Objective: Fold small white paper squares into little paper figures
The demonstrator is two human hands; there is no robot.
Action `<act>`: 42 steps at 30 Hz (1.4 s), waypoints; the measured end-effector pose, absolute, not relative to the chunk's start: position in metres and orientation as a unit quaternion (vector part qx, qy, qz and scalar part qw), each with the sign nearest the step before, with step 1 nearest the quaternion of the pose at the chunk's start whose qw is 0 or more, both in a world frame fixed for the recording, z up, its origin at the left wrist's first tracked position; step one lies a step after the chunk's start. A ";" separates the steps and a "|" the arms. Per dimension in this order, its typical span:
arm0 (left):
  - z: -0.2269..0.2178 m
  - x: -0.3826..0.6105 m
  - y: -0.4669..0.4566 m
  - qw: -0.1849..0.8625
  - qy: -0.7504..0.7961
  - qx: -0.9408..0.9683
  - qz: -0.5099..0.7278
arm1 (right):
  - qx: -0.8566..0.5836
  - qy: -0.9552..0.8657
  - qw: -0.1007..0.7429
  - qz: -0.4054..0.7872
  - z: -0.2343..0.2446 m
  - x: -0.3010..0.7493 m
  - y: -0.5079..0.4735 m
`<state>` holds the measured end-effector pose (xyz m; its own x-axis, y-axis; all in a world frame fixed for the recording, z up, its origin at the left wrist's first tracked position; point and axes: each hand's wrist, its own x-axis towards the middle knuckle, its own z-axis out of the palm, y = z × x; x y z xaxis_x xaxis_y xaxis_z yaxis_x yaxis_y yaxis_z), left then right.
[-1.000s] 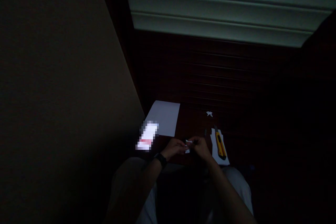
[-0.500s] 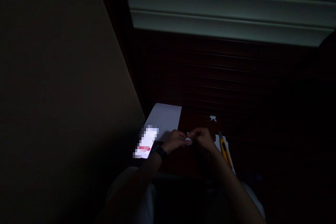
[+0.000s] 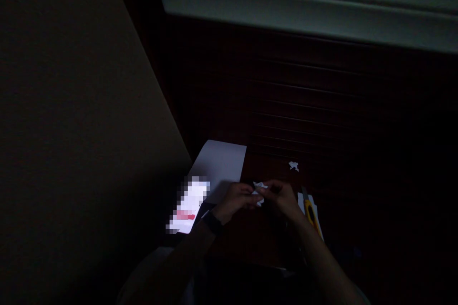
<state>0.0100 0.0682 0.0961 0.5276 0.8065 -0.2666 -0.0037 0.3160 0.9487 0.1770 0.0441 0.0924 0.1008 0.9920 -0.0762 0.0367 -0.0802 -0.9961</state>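
Note:
A small folded piece of white paper is pinched between my two hands above a dark table. My left hand, with a dark watch on its wrist, is closed on the paper's left side. From the right, my right hand grips the other side between thumb and fingers. The fingers cover part of the folds, and the dim light hides their detail. Behind my left hand lies a flat sheet of white paper. A lit screen, partly pixelated, stands out left of my left wrist.
A yellow utility knife, its blade showing, rests on white paper beside my right forearm. Farther back is another small folded paper shape. A wall rises at the left, and dark slatted panelling stands behind the table.
The folded paper shows more between my fingers now, with its points spread wider. Both hands stay on it. The whole view has shifted slightly.

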 end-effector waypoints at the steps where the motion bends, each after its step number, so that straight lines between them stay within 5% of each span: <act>1: 0.096 0.011 0.069 0.714 0.386 0.508 0.288 | -0.563 -0.472 0.488 0.471 0.091 0.178 0.045; 15: 0.083 0.032 0.069 0.660 0.421 0.533 0.320 | -0.560 -0.385 0.526 0.511 0.086 0.184 0.045; 24: 0.091 0.024 0.067 0.770 0.353 0.487 0.211 | -0.590 -0.387 0.502 0.500 0.083 0.193 0.045; 35: 0.085 0.026 0.073 0.690 0.431 0.521 0.258 | -0.576 -0.370 0.531 0.499 0.077 0.188 0.044; 42: 0.092 0.018 0.077 0.702 0.439 0.478 0.291 | -0.566 -0.435 0.454 0.534 0.073 0.187 0.038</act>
<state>0.0178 0.0768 0.0919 0.4438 0.8298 -0.3384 0.0110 0.3725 0.9280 0.1870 0.0381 0.0727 0.0527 0.9764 -0.2096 0.0080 -0.2103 -0.9776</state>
